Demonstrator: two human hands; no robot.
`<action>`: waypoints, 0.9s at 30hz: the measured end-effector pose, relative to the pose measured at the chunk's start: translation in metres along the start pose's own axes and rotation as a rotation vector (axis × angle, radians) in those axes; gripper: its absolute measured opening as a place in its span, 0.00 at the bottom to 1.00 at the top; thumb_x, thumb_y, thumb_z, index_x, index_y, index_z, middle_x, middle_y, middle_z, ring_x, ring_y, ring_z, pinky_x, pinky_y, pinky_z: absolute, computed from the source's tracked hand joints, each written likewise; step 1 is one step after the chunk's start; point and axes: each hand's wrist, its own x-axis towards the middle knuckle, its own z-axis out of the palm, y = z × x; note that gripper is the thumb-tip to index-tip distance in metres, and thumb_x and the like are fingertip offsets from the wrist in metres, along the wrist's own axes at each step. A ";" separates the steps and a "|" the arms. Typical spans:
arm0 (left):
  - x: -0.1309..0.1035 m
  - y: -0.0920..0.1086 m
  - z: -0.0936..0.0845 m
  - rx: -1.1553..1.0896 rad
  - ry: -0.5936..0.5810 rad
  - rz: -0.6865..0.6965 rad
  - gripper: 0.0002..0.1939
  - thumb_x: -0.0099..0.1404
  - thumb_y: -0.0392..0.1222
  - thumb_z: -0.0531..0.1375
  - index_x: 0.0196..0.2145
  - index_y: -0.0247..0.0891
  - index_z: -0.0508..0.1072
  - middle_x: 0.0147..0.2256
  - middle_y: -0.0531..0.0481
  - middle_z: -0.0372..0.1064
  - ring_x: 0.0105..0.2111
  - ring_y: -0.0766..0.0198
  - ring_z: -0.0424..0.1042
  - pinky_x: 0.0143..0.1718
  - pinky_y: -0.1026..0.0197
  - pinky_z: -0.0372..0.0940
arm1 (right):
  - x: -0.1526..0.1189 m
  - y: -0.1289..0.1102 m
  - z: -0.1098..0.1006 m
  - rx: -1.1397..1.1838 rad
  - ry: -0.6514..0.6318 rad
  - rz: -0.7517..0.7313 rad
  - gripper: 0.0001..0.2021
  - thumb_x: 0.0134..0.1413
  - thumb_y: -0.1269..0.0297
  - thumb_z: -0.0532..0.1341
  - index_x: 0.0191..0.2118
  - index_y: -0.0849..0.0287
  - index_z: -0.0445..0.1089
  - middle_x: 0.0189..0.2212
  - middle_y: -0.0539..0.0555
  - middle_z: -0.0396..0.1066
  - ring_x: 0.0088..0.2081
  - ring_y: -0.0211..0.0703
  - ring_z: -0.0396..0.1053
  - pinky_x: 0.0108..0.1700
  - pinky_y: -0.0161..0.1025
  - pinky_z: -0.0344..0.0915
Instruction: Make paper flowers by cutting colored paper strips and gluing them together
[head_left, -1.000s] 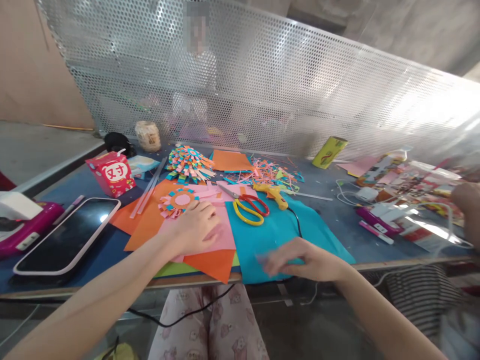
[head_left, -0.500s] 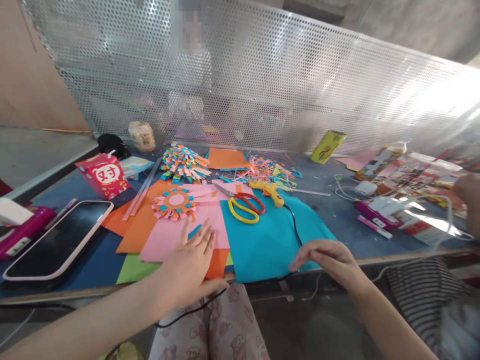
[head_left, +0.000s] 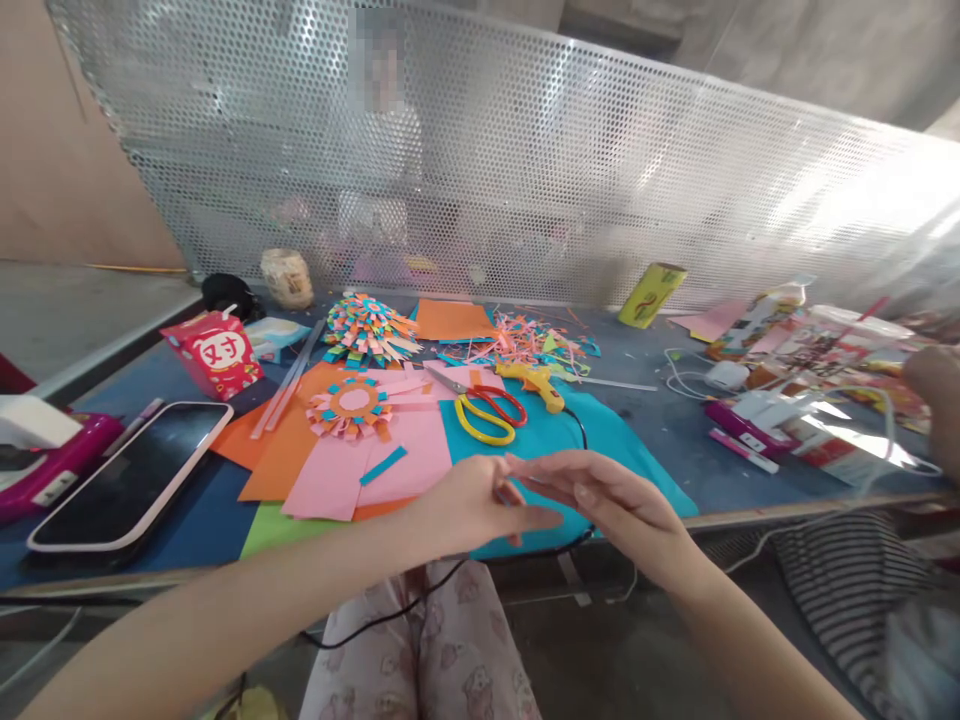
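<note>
My left hand (head_left: 487, 505) is over the near edge of the blue paper (head_left: 615, 430), thumb stretched out and fingers partly hidden. My right hand (head_left: 619, 500) meets it from the right, its fingers extended against the left hand's fingers. Nothing shows in either hand. A small blue paper strip (head_left: 383, 466) lies on pink paper (head_left: 420, 455) left of the hands. Beyond it is a layered paper flower (head_left: 351, 403) in pink, orange and blue. Scissors (head_left: 487, 420) with red and yellow handles and a yellow glue gun (head_left: 534, 384) rest on the blue sheet.
A fuller paper flower (head_left: 369, 325) and shredded paper strips (head_left: 525, 340) lie farther back. Glue sticks (head_left: 289, 380), a red packet (head_left: 217, 352) and a phone (head_left: 135, 475) are at left. A black cord (head_left: 390, 615) crosses my lap. Another person's hand (head_left: 934, 390) shows at far right.
My left hand has moved right, off the pink paper, uncovering the blue strip. My right hand has shifted slightly left and up, and the two hands now meet.
</note>
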 end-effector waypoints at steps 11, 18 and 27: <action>0.031 -0.014 0.044 -0.264 -0.299 0.054 0.08 0.56 0.43 0.58 0.26 0.34 0.70 0.24 0.51 0.69 0.23 0.68 0.70 0.25 0.67 0.59 | 0.016 -0.027 -0.021 -0.099 0.047 -0.134 0.11 0.61 0.66 0.52 0.45 0.50 0.69 0.43 0.53 0.73 0.47 0.46 0.71 0.47 0.46 0.71; 0.015 -0.014 0.064 0.382 -0.400 0.226 0.08 0.57 0.44 0.59 0.31 0.37 0.73 0.28 0.50 0.71 0.29 0.65 0.70 0.29 0.66 0.62 | 0.053 -0.042 -0.031 -0.217 0.089 -0.209 0.11 0.58 0.59 0.55 0.45 0.50 0.69 0.43 0.53 0.72 0.48 0.47 0.69 0.47 0.49 0.69; 0.003 -0.003 0.000 0.451 -0.073 0.414 0.23 0.60 0.37 0.53 0.54 0.38 0.61 0.47 0.42 0.68 0.42 0.61 0.70 0.44 0.59 0.65 | 0.064 -0.024 -0.020 -0.650 0.129 -0.172 0.16 0.55 0.58 0.56 0.19 0.57 0.67 0.40 0.54 0.74 0.46 0.47 0.70 0.48 0.46 0.66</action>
